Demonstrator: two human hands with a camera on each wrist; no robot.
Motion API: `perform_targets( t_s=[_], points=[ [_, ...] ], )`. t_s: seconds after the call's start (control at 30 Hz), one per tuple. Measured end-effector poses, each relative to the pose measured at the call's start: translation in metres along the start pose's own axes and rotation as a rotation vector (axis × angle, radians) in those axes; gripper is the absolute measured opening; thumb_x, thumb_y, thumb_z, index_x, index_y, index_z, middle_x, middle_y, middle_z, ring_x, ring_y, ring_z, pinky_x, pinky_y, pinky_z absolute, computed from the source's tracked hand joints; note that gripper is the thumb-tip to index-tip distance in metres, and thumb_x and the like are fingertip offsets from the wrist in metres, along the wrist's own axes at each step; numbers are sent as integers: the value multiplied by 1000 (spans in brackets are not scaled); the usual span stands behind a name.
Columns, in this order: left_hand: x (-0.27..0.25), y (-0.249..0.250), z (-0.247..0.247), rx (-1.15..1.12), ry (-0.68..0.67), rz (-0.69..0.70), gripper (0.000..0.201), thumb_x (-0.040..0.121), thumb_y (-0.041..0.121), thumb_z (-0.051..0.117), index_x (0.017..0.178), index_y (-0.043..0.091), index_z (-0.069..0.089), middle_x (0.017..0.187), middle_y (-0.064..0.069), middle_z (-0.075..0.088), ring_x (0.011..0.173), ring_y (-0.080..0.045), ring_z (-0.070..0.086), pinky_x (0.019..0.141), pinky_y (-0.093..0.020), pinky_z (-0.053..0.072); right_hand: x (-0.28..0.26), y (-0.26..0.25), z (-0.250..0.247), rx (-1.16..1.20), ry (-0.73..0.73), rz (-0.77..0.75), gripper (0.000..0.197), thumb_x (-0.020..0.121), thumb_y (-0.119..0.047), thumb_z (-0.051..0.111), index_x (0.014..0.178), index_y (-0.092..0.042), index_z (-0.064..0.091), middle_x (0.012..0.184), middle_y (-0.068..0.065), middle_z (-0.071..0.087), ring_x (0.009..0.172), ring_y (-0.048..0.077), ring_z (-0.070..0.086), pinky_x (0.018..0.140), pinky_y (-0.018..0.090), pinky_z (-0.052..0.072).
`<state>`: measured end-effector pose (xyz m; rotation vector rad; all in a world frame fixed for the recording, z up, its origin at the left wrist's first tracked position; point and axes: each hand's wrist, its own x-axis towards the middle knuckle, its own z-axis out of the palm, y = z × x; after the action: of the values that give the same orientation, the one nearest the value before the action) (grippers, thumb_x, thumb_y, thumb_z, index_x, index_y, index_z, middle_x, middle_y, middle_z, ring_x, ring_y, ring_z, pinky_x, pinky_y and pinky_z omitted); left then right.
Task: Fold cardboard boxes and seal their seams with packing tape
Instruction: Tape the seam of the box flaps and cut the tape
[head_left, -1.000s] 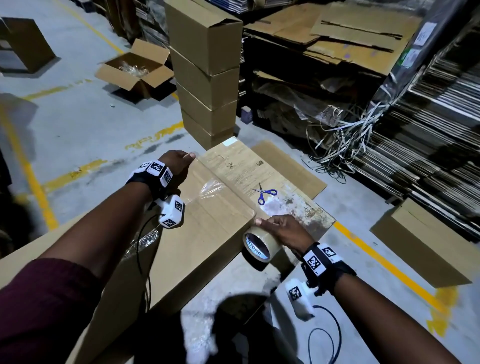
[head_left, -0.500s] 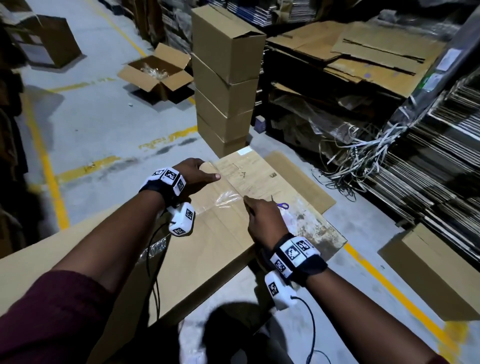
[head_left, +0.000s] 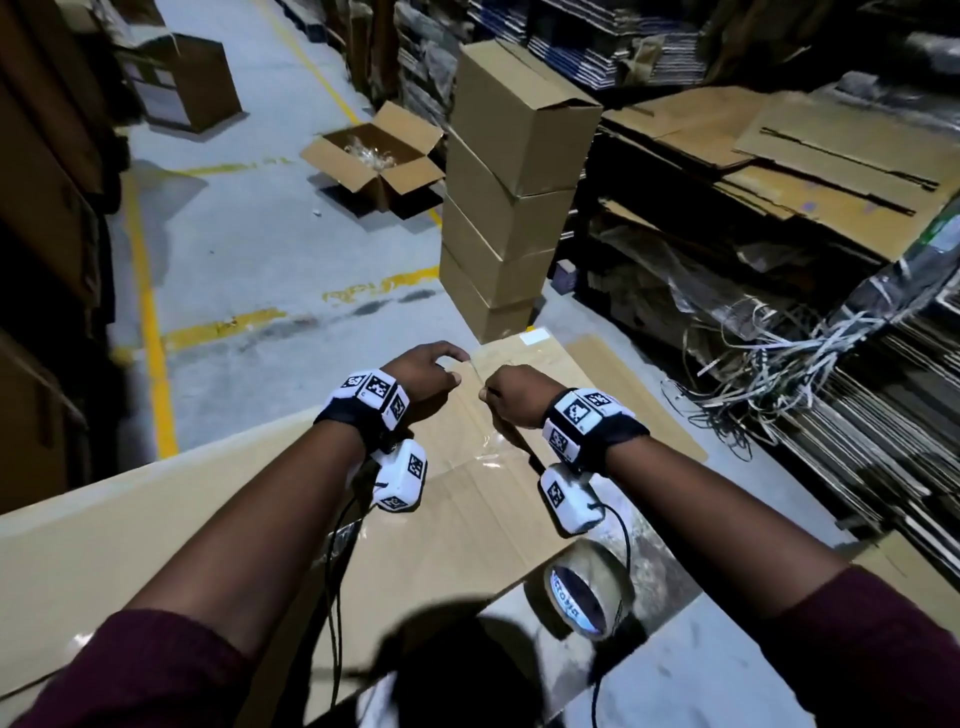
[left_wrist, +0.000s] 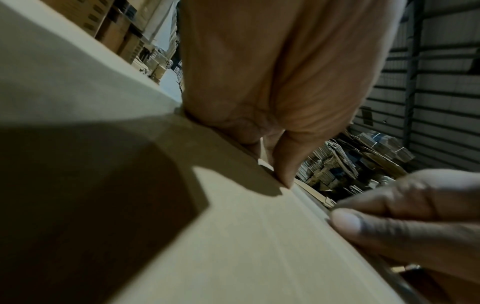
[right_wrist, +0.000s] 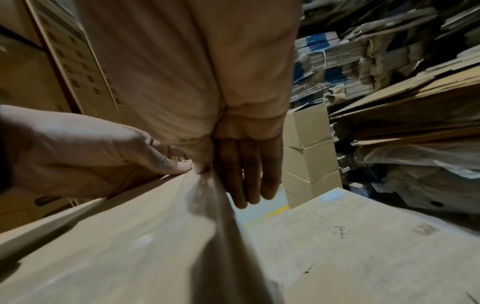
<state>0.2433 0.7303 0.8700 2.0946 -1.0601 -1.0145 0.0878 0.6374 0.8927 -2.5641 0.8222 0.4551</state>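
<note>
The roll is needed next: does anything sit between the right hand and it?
Nothing visible does. The tape roll sits at the cardboard box's near edge, behind the right hand; only the wrist cable hangs near it.

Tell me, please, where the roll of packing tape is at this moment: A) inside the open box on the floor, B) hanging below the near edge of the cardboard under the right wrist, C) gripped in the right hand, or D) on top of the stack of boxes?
B: the roll of packing tape hangs at the cardboard's near edge, while the right hand is up at the seam.
</note>
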Motion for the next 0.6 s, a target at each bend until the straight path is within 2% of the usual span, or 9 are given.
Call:
perform_targets(
  t_s=[0.1,0.2,0.27,0.33,0.37,0.4,0.47,0.53,0.6],
  points=[
    [5,4,-1,87,-72,11,29,98,14,56,118,34,61,101,-4,62,85,-19,56,84,-27,43,5,0,-6,-7,-62,-40,41,111,-28,35,75,-14,48,89,10,60,84,28,52,77,33,38],
    [8,15,-1,204,-147,18,36,96,6,50,121,31,58,124,-5,61,99,-23,55,88,-30,40,-1,3,-4,76,-113,-60,42,112,-33,26,75,-19,38,82,8,60,78,29,54,80,37,49],
    [11,20,0,252,-178,1,34,94,5,48,111,34,56,121,-11,63,95,-24,54,83,-31,39,-11,3,-4,151,-159,-43,51,112,-37,22,72,-15,44,55,-2,60,63,25,57,77,39,53],
    [12,25,-1,297,-194,-21,31,94,7,47,108,34,55,107,-11,60,83,-20,49,74,-31,36,-21,3,-2,158,-206,-15,72,112,-42,18,63,-13,62,39,-4,52,52,11,53,78,29,43],
    [11,28,-1,322,-208,-18,30,95,7,47,108,33,54,101,-10,57,77,-18,46,71,-31,35,-30,4,1,153,-232,21,83,111,-46,18,36,-76,-1,42,-5,51,51,6,50,76,27,40],
    [10,30,-1,344,-220,-14,29,96,6,46,109,31,53,95,-8,54,71,-16,43,67,-30,34,-35,8,8,184,-257,45,80,110,-51,18,149,3,-27,52,-8,50,53,4,46,71,27,38],
    [9,34,0,384,-207,-5,28,97,3,43,111,25,53,79,-4,47,61,-13,38,57,-25,31,-50,23,18,206,-291,48,80,108,-57,19,159,-7,-15,68,-10,44,64,7,46,67,23,38],
    [7,40,2,396,-172,0,33,97,-1,39,115,20,56,72,-2,44,59,-13,37,52,-24,28,-72,37,26,242,-306,43,81,104,-64,18,163,-14,-5,88,-14,54,100,18,60,93,26,41],
    [6,45,4,429,-168,-1,38,95,-2,35,119,16,59,91,-11,56,70,-18,44,57,-26,31,-95,52,35,310,-322,73,82,101,-70,16,164,-19,0,107,-19,58,134,20,46,111,32,28]
  ],
)
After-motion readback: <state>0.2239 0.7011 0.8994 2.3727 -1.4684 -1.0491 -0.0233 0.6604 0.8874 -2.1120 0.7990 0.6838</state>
